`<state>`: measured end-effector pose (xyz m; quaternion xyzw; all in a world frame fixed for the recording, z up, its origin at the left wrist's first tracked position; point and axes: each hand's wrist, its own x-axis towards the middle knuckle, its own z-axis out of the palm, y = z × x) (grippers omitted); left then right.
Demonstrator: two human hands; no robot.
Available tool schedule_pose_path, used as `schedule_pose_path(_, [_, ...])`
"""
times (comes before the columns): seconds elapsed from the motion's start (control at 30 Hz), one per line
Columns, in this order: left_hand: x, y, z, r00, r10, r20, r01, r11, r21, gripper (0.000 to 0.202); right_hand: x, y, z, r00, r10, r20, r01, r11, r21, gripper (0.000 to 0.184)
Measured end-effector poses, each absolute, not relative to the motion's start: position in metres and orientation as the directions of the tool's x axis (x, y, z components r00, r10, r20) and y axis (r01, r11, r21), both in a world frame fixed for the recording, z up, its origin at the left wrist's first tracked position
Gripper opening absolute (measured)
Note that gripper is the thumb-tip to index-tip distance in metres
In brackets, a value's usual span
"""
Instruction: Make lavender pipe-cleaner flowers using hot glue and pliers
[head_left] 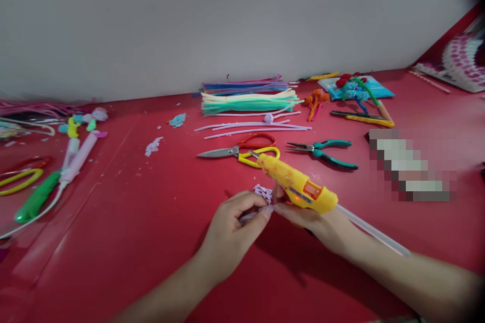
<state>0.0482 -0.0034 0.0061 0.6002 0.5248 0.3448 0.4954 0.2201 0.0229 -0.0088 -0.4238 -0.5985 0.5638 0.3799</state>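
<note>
My left hand is closed in a pinch on a small lilac pipe-cleaner piece just above the red table. My right hand grips a yellow glue gun, whose nozzle points up and to the left, away from me; its fingertips also touch the lilac piece. A clear glue stick juts from the back of the gun toward the lower right. The two hands meet at the lilac piece.
Scissors with red and yellow handles and teal pliers lie just beyond the hands. A stack of coloured pipe cleaners and loose lilac ones sit near the grey wall. Pens and craft pieces lie at left; pipe-cleaner flowers at right.
</note>
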Motion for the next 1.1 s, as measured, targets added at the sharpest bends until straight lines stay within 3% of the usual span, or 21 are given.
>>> schedule_pose_path(0.13, [0.049, -0.003, 0.006, 0.217, 0.971, -0.102, 0.29, 0.035, 0.956, 0.011, 0.219, 0.021, -0.026, -0.343, 0.939, 0.014, -0.042, 0.0, -0.999, 0.013])
schedule_pose_path(0.23, [0.05, -0.003, 0.007, 0.222, 0.969, -0.111, 0.281, 0.046, 0.958, 0.01, 0.218, 0.02, -0.027, -0.364, 0.931, 0.017, -0.039, 0.002, -0.999, 0.012])
schedule_pose_path(0.57, [0.037, 0.007, 0.008, 0.082, 0.95, -0.302, 0.051, 0.299, 0.953, 0.026, 0.241, 0.035, 0.002, -0.436, 0.893, -0.116, 0.214, -0.022, -0.977, 0.027])
schedule_pose_path(0.73, [0.033, 0.011, 0.006, 0.055, 0.951, -0.304, -0.096, 0.308, 0.946, 0.019, 0.253, 0.035, 0.015, -0.49, 0.855, -0.169, 0.322, -0.002, -0.947, 0.035])
schedule_pose_path(1.1, [0.031, 0.008, 0.008, -0.025, 0.985, -0.173, 0.059, 0.174, 0.983, 0.02, 0.259, 0.025, 0.012, -0.494, 0.855, -0.157, 0.181, -0.075, -0.981, 0.034])
